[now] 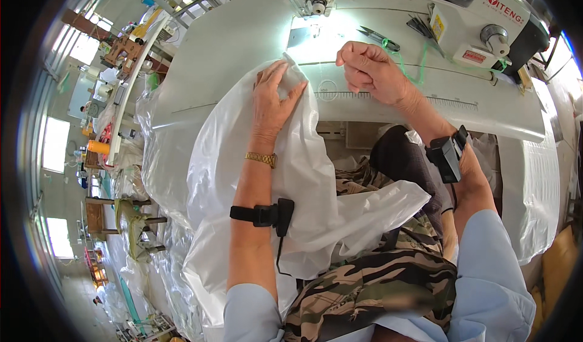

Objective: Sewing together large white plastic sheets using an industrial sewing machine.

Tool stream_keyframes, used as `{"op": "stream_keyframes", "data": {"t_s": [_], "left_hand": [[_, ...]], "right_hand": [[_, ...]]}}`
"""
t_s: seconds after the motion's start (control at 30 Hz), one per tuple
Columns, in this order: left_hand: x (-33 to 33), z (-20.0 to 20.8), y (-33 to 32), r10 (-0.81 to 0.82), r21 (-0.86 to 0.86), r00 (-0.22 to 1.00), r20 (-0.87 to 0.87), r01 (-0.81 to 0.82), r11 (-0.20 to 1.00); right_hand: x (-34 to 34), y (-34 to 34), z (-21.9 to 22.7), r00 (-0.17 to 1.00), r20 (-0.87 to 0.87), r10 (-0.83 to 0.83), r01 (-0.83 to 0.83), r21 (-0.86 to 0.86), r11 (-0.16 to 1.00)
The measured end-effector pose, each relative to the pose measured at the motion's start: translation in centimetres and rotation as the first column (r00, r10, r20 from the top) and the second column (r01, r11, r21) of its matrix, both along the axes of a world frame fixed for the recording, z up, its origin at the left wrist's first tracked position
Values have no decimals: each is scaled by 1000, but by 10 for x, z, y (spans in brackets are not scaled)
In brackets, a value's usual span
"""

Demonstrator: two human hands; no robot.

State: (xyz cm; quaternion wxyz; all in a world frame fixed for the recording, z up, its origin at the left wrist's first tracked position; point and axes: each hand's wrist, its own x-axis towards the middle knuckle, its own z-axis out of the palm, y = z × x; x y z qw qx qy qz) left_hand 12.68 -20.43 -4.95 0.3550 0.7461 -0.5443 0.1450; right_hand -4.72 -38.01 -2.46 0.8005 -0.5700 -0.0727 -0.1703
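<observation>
A sheet of thin, shiny white material [228, 129] hangs from the sewing table's front edge over my lap. My left hand [272, 96] grips its upper end, with the fingers on top and the thumb toward the right. Just beyond lies the lit needle area of a sewing machine [316, 26]. My right hand [371, 71] is raised to the right of the needle, with its fingers curled and closed. Whatever may be between those fingers is too small to make out. Thread snips [379, 38] lie on the table behind my right hand.
A ruler strip [395, 99] runs along the front of the sewing table [231, 44]. Green cord [419, 68] trails near a handwheel [495, 38]. Clear plastic sheeting [164, 160] hangs at the left, near a stool [130, 226]. Camouflage cloth [376, 281] covers my lap.
</observation>
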Motion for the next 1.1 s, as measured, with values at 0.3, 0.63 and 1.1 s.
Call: {"op": "stream_keyframes", "data": {"t_s": [0.3, 0.63, 1.1], "left_hand": [[-4, 3, 0, 9, -16, 994, -113, -11, 1000], [-1, 2, 1, -3, -31, 993, -114, -1, 1000], [11, -2, 0, -158, -288, 844, -513, 4, 958]], "right_hand": [[8, 14, -17, 844, 201, -498, 442, -786, 431], [-10, 12, -20, 829, 265, -493, 394, -901, 179], [29, 52, -19, 783, 236, -575, 218, -971, -102]]}}
